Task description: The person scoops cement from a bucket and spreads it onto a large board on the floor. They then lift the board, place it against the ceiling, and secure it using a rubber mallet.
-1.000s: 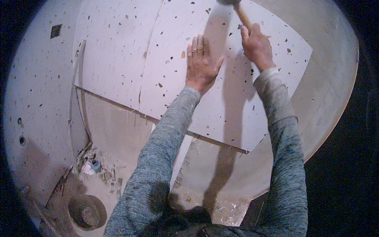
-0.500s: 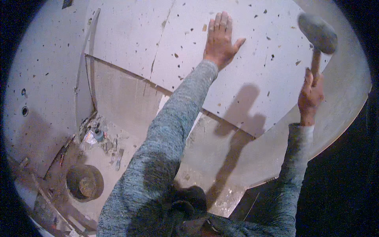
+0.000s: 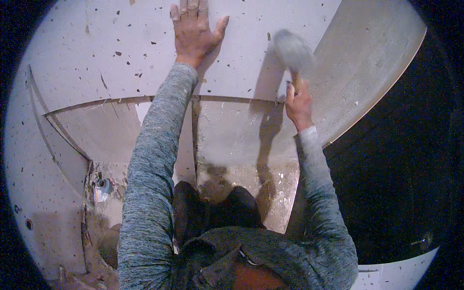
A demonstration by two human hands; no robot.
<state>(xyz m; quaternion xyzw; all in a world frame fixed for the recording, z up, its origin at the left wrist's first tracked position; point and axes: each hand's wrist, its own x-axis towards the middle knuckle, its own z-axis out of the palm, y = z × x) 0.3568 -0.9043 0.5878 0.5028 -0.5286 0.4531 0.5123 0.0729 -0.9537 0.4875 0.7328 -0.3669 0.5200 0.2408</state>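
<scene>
My left hand [image 3: 195, 38] lies flat, fingers stretched out, against a large white tile [image 3: 150, 67] with dark speckles. To its right, my right hand [image 3: 299, 102] grips the short handle of a mallet [image 3: 293, 50]. The mallet's rounded grey head is slightly blurred and sits close to the tile's right edge, casting a shadow on it; whether it touches is hard to see. Beneath the tile's lower edge is a bare, grey-beige wall strip [image 3: 237, 128].
A bare wall band [image 3: 369, 58] curves along the right, bordering a dark area [image 3: 386, 159]. At lower left, rubble surrounds a small blue-grey container [image 3: 103, 184], near a partly hidden bucket [image 3: 110, 244]. A speckled wall [image 3: 48, 193] stands at the left.
The view has turned, and the tile's lower edge now runs nearly level. The mallet has come down and left, nearer my left hand, which stays flat on the tile.
</scene>
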